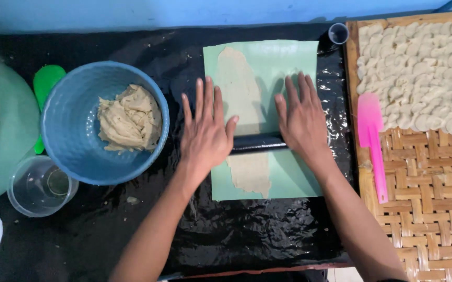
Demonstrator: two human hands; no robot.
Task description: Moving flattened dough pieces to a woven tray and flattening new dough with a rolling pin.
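Pressing down on a dark rolling pin, both hands are laid flat with the fingers spread apart and stretched forward, clamped on nothing. The left hand is set on the pin's left end, its fingers reaching past the pin toward the far side of the table; the right hand is set on the pin's right end, its fingers pointed the same way. Only the short middle stretch of the pin is seen between the two palms.

Under the pin a long, thin strip of pale dough is spread on a light green sheet; the strip is seen running from beyond the left fingertips back to below the palms, between the two hands and closer to the left one. The sheet is laid on black plastic that covers the table.

Well to the left of the left fingers a blue bowl is stood, with a lump of dough held in it. Nearer the person than that bowl, a clear cup is placed. To the right of the right fingers a pink spatula is laid on a woven bamboo tray, and small pale dough pieces are spread across the tray's far part.
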